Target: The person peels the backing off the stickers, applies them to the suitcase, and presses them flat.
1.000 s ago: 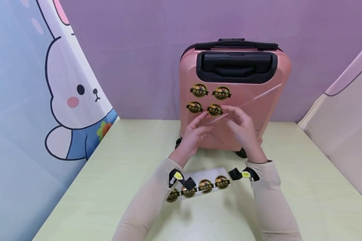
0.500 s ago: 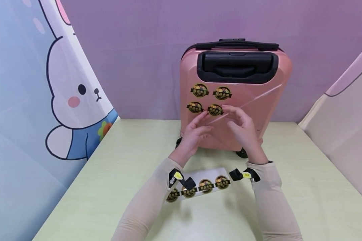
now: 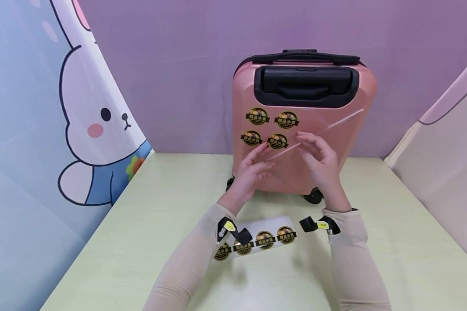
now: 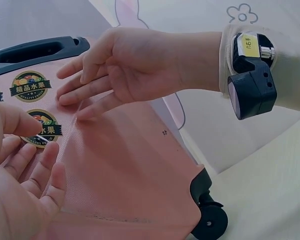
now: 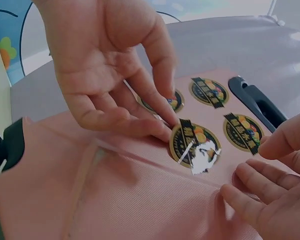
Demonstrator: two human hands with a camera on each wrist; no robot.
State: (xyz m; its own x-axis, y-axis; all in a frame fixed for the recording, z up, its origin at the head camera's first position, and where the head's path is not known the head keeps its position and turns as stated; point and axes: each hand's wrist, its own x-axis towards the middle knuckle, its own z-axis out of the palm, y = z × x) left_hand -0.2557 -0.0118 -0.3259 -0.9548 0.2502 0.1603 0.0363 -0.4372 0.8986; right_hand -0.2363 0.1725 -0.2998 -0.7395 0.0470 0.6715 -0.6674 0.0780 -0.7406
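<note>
A pink suitcase (image 3: 307, 172) stands upright, with round black-and-gold fruit stickers in two rows on its upper left face. My left hand (image 3: 251, 175) has its index fingertip at the left edge of the lower right sticker (image 3: 277, 141); the other fingers are loosely bent. To the right of that sticker, my right hand (image 3: 323, 160) is held with relaxed fingers close to the suitcase face, nothing between them. In the right wrist view, bright glare covers part of the lower right sticker (image 5: 187, 152), and the left hand (image 5: 107, 75) partly hides the lower left one (image 5: 172, 101).
On the pale table (image 3: 140, 259) below the hands lies a white sticker sheet (image 3: 278, 222) with a row of several stickers, partly under the left wrist. Black wheels (image 3: 314, 196) support the suitcase. A purple curtain (image 3: 171, 86) hangs behind it, with printed rabbit cloth (image 3: 74, 129) at left.
My right hand has moved right, away from the lower right sticker's edge. The left hand stays in place with its fingertip at that sticker.
</note>
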